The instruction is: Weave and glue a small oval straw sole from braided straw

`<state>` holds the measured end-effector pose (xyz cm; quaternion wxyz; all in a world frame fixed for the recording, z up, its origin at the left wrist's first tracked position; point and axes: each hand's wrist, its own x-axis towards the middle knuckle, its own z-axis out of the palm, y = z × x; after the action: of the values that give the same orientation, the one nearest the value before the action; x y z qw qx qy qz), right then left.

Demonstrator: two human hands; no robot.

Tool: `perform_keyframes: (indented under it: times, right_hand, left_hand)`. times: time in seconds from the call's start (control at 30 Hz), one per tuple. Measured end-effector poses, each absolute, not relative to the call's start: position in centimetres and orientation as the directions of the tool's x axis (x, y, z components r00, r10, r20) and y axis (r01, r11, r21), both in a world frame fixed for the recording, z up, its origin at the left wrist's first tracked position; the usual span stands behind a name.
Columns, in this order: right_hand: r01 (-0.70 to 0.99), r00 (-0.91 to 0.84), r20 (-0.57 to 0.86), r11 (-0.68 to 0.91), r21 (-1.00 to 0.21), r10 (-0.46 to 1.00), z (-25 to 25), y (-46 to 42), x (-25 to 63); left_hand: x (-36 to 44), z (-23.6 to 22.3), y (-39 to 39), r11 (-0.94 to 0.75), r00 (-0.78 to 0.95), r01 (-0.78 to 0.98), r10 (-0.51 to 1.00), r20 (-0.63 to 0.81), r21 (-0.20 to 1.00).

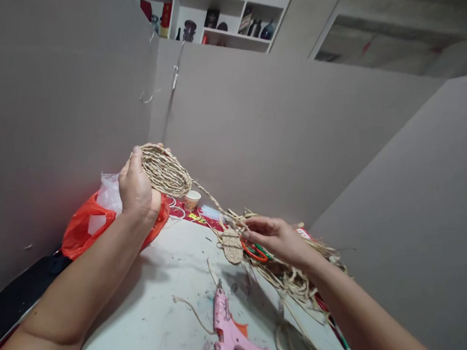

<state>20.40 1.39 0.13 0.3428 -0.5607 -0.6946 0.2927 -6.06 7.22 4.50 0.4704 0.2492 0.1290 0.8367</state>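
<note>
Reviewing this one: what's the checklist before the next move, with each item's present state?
1. Left grip on the coiled oval: ok, thumb on the near edge, fingertips showing beyond it.
2. Braided cord joined to the oval: ok, it runs from the oval's right end toward the right grip.
3. Right grip at the cord's far end: ok, fingertips are there.
4. Loose straw clear of the right grip: not ok, the straw pile spreads beneath and beside it.
5. Pink glue gun set down: ok, lying on the white tabletop.
6. Glue gun hot: cannot tell.
</note>
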Motion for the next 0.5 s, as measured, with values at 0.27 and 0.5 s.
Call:
perform_keyframes:
  times: [0.27, 0.5]
  right_hand:
    - [0.711, 0.129, 0.422, 0.213, -0.67, 0.897, 4.2, 2.6, 22.2]
    - [0.811, 0.253, 0.476, 0.084, -0.579, 0.843, 6.9, 4.1, 24.0]
  left_hand:
    - [-7.7, 4.9, 7.9, -0.432, -0.358, -0.812, 0.9, 0.249, 0.393]
    - [-6.8, 3.6, 8.6, 0.118, 0.213, -0.86, 0.967, 0.138, 0.497]
